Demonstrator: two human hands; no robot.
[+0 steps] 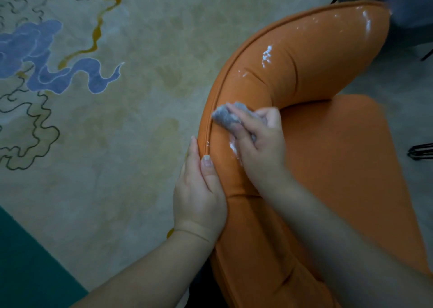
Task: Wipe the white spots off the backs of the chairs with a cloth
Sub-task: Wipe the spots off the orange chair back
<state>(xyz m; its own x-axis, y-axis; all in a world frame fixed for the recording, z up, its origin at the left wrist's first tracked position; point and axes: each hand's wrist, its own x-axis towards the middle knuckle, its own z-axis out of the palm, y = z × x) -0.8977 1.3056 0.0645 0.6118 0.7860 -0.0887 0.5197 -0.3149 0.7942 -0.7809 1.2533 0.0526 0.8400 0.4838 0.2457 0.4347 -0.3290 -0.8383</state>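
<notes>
Cloth: a crumpled grey cloth point(228, 117) lies bunched under the right hand point(259, 143), pressed against the padded top of the chair back just inside the piped seam.
Right hand: its fingers are curled over the cloth and clamp it to the upholstery; a smear of white sits on the hand's near edge, by the thumb side.
White spots: a cluster of wet white spots point(266, 55) shows on the chair back well beyond the right hand's fingertips, with more white streaks point(366, 24) farther still, near the far end of the curve; small flecks lie between these and the cloth.
Chair: a curved orange upholstered chair back point(302, 62) sweeps from beneath both hands away to the upper right; its orange seat cushion point(351, 167) lies to the right of the right hand.
Left hand: the left hand point(199, 190) sits just beside the right hand, nearer the person, fingers straight along the outer face of the chair back and thumb laid on the piped edge, bracing it flat and pinching nothing.
Floor: a pale patterned carpet with blue cloud shapes and ochre lines point(93, 108) spreads to the left of the left hand.
Beyond: a dark chair point(407, 8), blurred, stands past the far white streaks.
</notes>
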